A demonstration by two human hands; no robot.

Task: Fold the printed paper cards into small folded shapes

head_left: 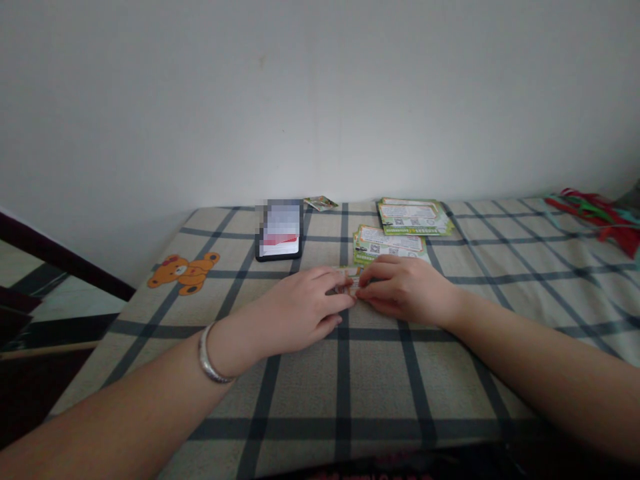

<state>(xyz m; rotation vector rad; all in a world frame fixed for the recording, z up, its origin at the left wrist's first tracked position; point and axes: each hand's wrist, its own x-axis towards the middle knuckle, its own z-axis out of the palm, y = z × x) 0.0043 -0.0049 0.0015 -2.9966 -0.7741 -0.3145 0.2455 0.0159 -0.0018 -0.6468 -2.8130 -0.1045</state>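
Note:
My left hand (313, 307), with a silver bangle (213, 353) on its wrist, reaches in over a small printed card (349, 272) on the checked cloth. Its fingers bend down onto the card, partly covering it. From the other side my right hand (405, 287) meets it, thumb and fingertips pinched together at the card's right edge. Just beyond the right hand lies a small pile of green-edged printed cards (390, 241). Farther back is a thicker stack of similar cards (415, 217).
A phone (280, 230) with a lit screen lies at the back, beside a small colourful packet (321, 203). An orange bear cutout (184, 272) is at the left. Red and green fabric (600, 217) lies at the far right. A white wall (320, 100) rises behind the table.

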